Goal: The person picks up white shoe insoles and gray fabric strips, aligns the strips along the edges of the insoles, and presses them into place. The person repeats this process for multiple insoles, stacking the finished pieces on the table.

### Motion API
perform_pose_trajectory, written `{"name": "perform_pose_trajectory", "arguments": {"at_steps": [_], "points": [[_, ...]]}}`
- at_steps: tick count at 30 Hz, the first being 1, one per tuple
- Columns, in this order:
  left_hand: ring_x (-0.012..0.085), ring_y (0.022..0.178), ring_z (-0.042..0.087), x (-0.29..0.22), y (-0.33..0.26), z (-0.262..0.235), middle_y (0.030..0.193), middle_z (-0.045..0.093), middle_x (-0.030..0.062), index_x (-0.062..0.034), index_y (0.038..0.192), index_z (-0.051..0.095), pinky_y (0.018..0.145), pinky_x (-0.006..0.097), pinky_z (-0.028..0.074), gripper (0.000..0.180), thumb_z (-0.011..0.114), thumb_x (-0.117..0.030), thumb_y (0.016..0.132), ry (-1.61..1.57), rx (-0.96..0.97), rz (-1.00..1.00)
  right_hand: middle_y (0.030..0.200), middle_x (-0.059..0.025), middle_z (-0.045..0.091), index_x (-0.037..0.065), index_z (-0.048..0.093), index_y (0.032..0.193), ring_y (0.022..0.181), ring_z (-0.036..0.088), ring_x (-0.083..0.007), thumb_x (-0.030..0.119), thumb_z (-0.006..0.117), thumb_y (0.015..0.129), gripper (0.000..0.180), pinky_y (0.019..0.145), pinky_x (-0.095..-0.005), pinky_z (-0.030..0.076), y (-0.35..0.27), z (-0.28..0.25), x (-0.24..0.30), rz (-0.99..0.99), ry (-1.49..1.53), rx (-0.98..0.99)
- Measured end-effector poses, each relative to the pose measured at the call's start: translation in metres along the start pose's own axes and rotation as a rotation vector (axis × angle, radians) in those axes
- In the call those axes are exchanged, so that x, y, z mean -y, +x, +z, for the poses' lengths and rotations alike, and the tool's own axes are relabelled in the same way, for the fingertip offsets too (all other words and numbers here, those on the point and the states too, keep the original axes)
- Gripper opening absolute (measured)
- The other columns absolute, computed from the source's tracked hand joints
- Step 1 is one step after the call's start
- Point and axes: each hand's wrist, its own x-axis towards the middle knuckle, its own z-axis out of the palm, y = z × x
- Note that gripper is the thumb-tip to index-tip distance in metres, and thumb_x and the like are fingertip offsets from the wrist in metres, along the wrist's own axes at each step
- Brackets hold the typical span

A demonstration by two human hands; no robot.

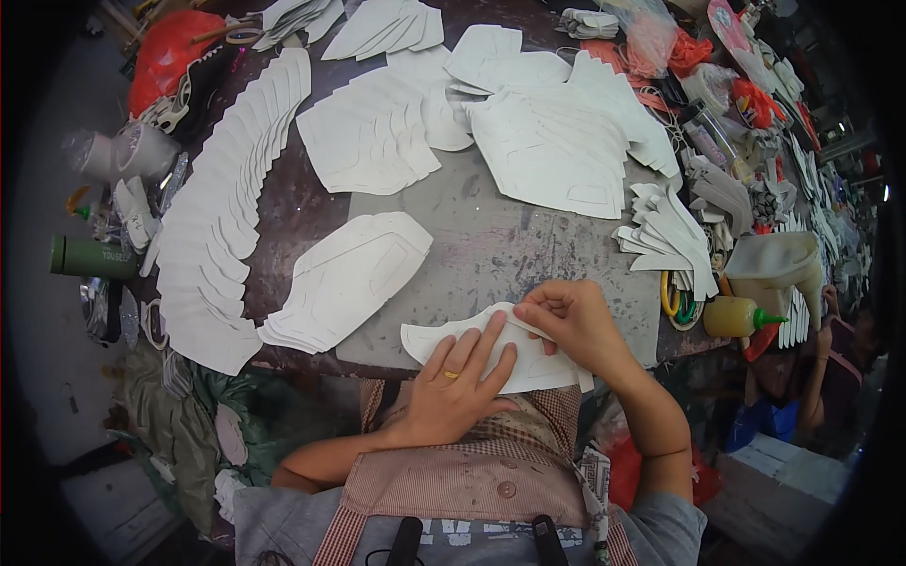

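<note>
Head view: the left hand (460, 377) lies flat with fingers spread on a white cut piece (491, 351) at the near table (491, 245) edge, to keep it from sliding, while the right hand (571, 324) pinches its upper edge. A stack (347, 278) waits left of the hands.

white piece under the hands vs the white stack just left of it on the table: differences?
The white piece lies under both hands, the left hand flat on it and the right hand pinching its top edge; the fanned stack lies untouched. The piece looks like one or two layers; the stack holds many. Both are white, flat and similarly contoured.
</note>
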Motion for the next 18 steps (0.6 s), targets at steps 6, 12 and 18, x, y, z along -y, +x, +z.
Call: {"name": "perform_pose_trajectory", "arguments": {"at_steps": [6, 12, 18], "points": [[0.0268, 0.123, 0.048, 0.0, 0.003, -0.003, 0.15, 0.047, 0.0142, -0.012, 0.126, 0.06, 0.106, 0.04, 0.036, 0.073, 0.071, -0.059, 0.071, 0.008, 0.023, -0.012, 0.066, -0.0048, 0.067, -0.007, 0.071, 0.094, 0.051, 0.057, -0.0069, 0.01, 0.075, 0.087, 0.019, 0.046, -0.0219, 0.044, -0.013, -0.028, 0.002, -0.101, -0.026, -0.008], [0.0311, 0.12, 0.05, -0.003, 0.009, -0.005, 0.149, 0.048, 0.0161, -0.0091, 0.125, 0.062, 0.103, 0.043, 0.038, 0.073, 0.073, -0.057, 0.071, 0.043, 0.014, 0.02, 0.064, -0.0043, 0.066, -0.005, 0.071, 0.089, 0.051, 0.057, -0.0061, 0.012, 0.076, 0.086, 0.018, 0.046, -0.0216, 0.043, -0.043, -0.049, -0.005, 0.137, -0.018, 0.006], [0.0326, 0.12, 0.05, -0.008, 0.011, -0.009, 0.149, 0.048, 0.0162, -0.0081, 0.126, 0.061, 0.103, 0.044, 0.038, 0.077, 0.077, -0.054, 0.066, 0.092, 0.06, 0.025, 0.06, -0.0035, 0.064, -0.004, 0.069, 0.083, 0.046, 0.053, -0.0051, 0.014, 0.074, 0.089, 0.02, 0.04, -0.0222, 0.038, -0.041, -0.048, -0.022, 0.14, 0.047, -0.083]]}}
